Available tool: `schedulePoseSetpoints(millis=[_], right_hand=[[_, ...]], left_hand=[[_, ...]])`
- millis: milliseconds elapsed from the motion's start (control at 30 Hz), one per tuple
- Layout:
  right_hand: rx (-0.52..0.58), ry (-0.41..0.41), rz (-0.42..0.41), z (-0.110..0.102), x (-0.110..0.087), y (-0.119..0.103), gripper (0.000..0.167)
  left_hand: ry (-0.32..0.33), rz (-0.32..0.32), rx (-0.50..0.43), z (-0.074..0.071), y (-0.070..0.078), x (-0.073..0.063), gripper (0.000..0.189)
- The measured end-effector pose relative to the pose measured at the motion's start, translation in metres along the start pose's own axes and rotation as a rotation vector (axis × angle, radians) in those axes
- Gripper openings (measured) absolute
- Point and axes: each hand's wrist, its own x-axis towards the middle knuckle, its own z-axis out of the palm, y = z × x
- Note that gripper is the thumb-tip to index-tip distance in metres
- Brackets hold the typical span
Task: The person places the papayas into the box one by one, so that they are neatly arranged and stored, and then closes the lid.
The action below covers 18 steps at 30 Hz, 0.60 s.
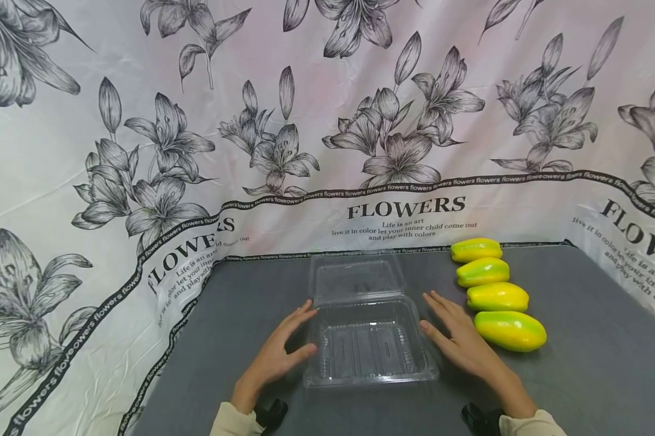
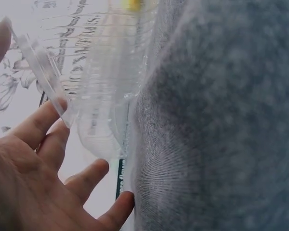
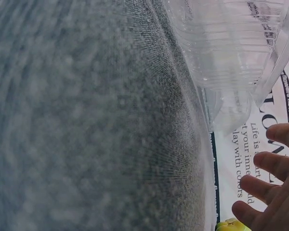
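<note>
A clear plastic clamshell container [image 1: 368, 351] lies on the grey table with its lid [image 1: 357, 278] folded back, away from me. My left hand [image 1: 278, 345] is at the container's left side, fingers spread and fairly straight. In the left wrist view a fingertip [image 2: 61, 103] appears to touch the clear rim [image 2: 45, 77]. On the other side, my right hand [image 1: 460, 339] is held beside the right wall with its fingers extended. The right wrist view shows a gap between those fingers [image 3: 267, 166] and the container [image 3: 226, 53]. Neither hand holds anything.
Several yellow-green, papaya-like fruits [image 1: 509, 331] lie in a column to the right of my right hand. Behind the grey table [image 1: 240, 290] hangs a white cloth [image 1: 283, 224] printed with flowers and lettering, which also runs along both sides.
</note>
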Motion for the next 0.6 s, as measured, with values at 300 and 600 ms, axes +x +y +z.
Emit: schedulePoseSetpoints(millis=[300,600], right_hand=[[0.002,-0.027,0.022,-0.0035,0.0003,-0.0029,0.064],[-0.005,-0.035,0.026,-0.0093,0.0022,-0.0040,0.066]], left_hand=[[-0.015,0.088,-0.002,-0.0025,-0.0043,0.0006,0.073],[-0.003,0.047,0.008,-0.0041,0.0006,0.0016,0.071]])
